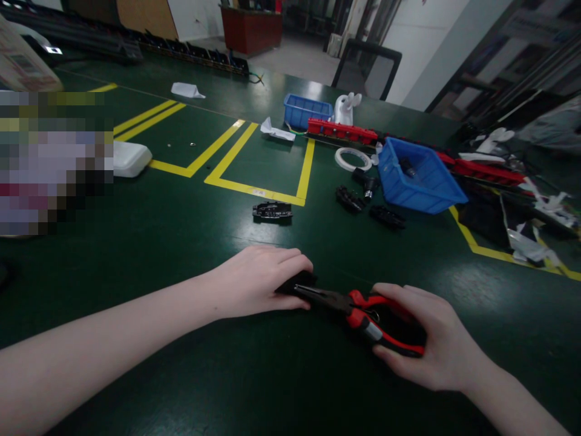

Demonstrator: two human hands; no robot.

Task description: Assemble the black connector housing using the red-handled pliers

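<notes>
Near the front of the green table, my left hand [265, 275] is closed around a small black part [297, 280], most of it hidden by the fingers. My right hand [436, 336] grips red-and-black long-nose pliers [363, 312] by the handles. Their jaws point left and reach the black part; whether they pinch it I cannot tell. Beyond my left hand lies a black plastic piece [272, 211]. Two similar black pieces, one [349, 198] and another [387, 216], lie farther right, beside a black cylindrical fitting [367, 183].
A blue bin [420, 175] with a dark item inside stands at the right. Behind are a tape roll [353, 159], a red strip [342, 131] and a smaller blue bin [307, 110]. Yellow tape lines mark the green table [204, 224]. A white box [131, 159] sits left.
</notes>
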